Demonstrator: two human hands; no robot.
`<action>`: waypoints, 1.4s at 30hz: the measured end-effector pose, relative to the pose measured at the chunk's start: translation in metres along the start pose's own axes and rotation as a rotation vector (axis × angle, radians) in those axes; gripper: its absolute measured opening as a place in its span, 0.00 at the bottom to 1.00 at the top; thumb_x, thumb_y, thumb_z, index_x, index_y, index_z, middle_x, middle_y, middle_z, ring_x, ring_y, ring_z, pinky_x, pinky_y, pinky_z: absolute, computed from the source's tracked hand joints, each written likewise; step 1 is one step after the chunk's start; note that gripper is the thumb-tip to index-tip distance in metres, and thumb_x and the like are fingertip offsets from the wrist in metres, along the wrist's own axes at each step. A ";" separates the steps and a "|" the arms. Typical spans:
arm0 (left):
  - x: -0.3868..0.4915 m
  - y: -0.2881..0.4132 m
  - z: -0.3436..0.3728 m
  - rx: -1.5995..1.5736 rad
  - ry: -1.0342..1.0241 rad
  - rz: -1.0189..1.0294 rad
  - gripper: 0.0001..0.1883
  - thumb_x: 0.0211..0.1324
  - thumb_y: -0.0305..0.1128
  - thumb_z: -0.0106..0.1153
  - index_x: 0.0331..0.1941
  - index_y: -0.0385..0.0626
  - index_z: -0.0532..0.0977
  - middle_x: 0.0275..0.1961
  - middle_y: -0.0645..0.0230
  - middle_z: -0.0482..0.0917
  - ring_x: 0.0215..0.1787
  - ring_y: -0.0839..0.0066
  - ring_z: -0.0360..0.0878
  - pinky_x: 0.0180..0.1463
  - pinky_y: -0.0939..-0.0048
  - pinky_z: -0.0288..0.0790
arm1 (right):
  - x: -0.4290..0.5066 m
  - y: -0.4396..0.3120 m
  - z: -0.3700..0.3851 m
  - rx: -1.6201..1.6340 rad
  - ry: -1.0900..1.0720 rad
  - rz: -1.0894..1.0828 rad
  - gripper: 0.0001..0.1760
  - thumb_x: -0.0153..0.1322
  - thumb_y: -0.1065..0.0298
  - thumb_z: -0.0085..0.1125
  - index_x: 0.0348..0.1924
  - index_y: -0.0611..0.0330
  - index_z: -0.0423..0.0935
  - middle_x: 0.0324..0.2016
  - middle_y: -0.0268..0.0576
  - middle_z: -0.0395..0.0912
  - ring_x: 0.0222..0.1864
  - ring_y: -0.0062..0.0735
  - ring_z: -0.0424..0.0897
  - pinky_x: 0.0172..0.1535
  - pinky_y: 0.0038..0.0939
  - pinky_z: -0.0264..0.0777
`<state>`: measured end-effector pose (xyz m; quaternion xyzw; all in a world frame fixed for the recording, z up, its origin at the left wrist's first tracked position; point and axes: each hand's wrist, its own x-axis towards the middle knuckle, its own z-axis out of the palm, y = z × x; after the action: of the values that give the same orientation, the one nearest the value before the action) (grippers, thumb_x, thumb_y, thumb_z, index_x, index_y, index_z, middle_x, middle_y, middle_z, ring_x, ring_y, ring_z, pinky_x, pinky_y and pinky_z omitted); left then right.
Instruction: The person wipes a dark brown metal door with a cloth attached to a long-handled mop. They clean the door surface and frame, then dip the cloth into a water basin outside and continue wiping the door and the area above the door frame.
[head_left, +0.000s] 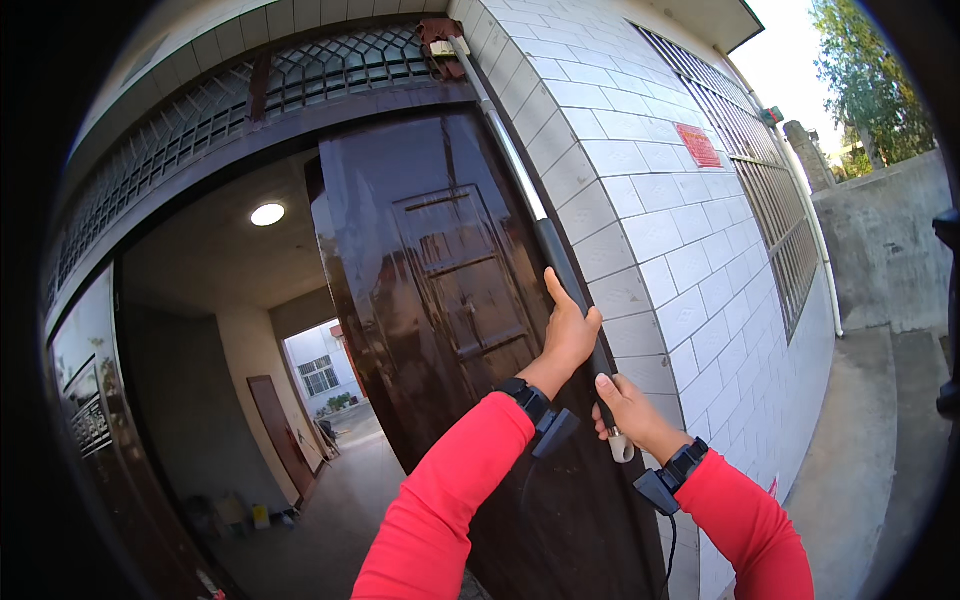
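A long metal pole (517, 161) with a black grip and a pale looped end runs upward in front of the doorway's right side. My left hand (571, 330) is wrapped around the black grip, thumb pointing up along it. Lower down, my right hand (628, 409) holds the same grip just above the looped end. At the pole's top, a dark reddish-brown cloth (439, 31) on a pale head meets the upper right corner of the barred transom (345, 64). Beneath it stands a glossy dark brown door leaf (420, 247) with a raised panel.
White tiled wall (637, 165) borders the door on the right, bearing a red notice (698, 145) and a barred window (757, 180). Left of the leaf, the doorway opens onto a room with a lit ceiling lamp (268, 214). A concrete wall (885, 240) stands far right.
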<state>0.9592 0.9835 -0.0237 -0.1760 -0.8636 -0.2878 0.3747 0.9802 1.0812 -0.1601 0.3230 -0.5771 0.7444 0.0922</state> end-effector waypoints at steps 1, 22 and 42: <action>0.006 0.001 0.000 0.017 -0.011 0.009 0.53 0.60 0.36 0.54 0.70 0.40 0.21 0.54 0.36 0.75 0.53 0.45 0.78 0.58 0.57 0.71 | 0.001 0.000 0.002 -0.170 0.040 -0.071 0.30 0.77 0.40 0.45 0.42 0.65 0.62 0.21 0.41 0.71 0.16 0.29 0.73 0.23 0.29 0.74; 0.056 -0.028 -0.022 -0.407 0.110 -0.141 0.38 0.62 0.28 0.52 0.72 0.41 0.45 0.44 0.55 0.77 0.26 0.71 0.81 0.25 0.67 0.79 | -0.036 0.102 0.034 -0.591 0.130 0.118 0.26 0.78 0.46 0.45 0.42 0.68 0.58 0.16 0.43 0.74 0.15 0.31 0.77 0.21 0.33 0.73; -0.002 -0.103 -0.120 0.011 0.335 -0.119 0.36 0.61 0.37 0.57 0.70 0.42 0.54 0.56 0.41 0.76 0.58 0.45 0.75 0.61 0.55 0.69 | -0.067 0.118 0.180 0.053 -0.181 0.113 0.33 0.78 0.42 0.43 0.49 0.72 0.60 0.15 0.42 0.71 0.14 0.28 0.74 0.20 0.31 0.71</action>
<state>0.9724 0.8286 0.0034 -0.0720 -0.7995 -0.3302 0.4966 1.0387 0.8943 -0.2713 0.3581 -0.5803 0.7314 -0.0110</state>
